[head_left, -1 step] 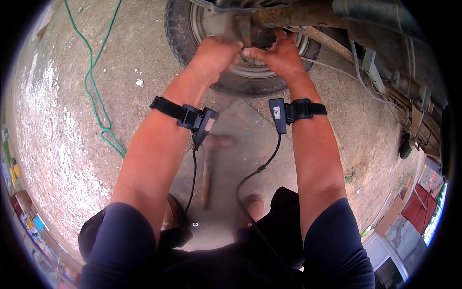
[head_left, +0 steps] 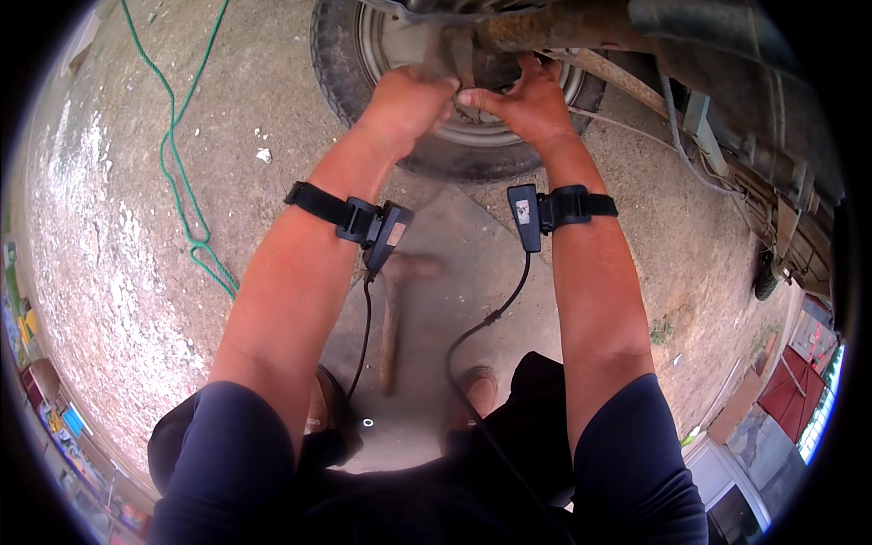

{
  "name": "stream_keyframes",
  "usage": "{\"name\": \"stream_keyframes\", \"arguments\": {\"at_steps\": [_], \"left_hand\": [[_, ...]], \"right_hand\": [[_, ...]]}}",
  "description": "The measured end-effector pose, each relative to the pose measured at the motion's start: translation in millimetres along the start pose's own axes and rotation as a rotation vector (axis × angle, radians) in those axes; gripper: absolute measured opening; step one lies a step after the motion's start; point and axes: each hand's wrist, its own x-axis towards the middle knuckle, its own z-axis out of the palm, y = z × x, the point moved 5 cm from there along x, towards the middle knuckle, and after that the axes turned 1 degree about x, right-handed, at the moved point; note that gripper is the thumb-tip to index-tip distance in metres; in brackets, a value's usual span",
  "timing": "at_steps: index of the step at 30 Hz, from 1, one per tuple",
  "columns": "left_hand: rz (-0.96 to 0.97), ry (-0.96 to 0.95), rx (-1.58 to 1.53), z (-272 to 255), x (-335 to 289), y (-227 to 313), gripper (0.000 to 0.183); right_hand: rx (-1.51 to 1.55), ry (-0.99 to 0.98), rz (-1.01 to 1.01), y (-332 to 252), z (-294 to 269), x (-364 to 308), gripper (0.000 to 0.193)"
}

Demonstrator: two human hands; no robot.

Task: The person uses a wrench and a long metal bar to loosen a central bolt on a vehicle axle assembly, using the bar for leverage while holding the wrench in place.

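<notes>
At the top of the view is a wheel with a dark tyre [head_left: 468, 165] and a pale metal rim [head_left: 486, 136], under the rusty axle tube [head_left: 545, 29] of a vehicle. My left hand [head_left: 411, 102] is closed in front of the rim, left of the hub; whatever its fingers hold is hidden. Against the dark hub part [head_left: 495, 71], my right hand [head_left: 527, 102] has its thumb stretched toward my left fingers and its other fingers spread upward. The two hands nearly meet. Both wrists carry black straps with small boxes and cables.
A hammer [head_left: 389, 331] lies on a grey slab between my shoes, near a small pale ring [head_left: 368, 422]. Green rope [head_left: 173, 136] runs over the rough ground at left. The vehicle's underside [head_left: 727, 100] hangs low at the upper right, with a thin cable [head_left: 681, 150] along it.
</notes>
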Motion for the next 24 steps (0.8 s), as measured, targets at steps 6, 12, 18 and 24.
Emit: {"name": "stream_keyframes", "arguments": {"at_steps": [6,12,18,24], "left_hand": [[0.009,0.027,0.106,-9.6,-8.2,1.8,0.027],[-0.065,0.14,0.137,-17.6,-24.0,6.0,0.038],[-0.076,0.072,0.049,-14.5,-15.7,0.3,0.031],[0.04,-0.029,-0.008,-14.2,-10.3,-0.5,0.027]], "right_hand": [[-0.012,-0.023,0.03,-0.5,0.9,0.2,0.115],[-0.044,-0.031,0.064,3.6,1.1,1.8,0.121],[-0.018,0.01,-0.001,2.5,1.8,0.4,0.117],[-0.006,0.015,-0.026,1.2,2.0,0.2,0.116]]}}
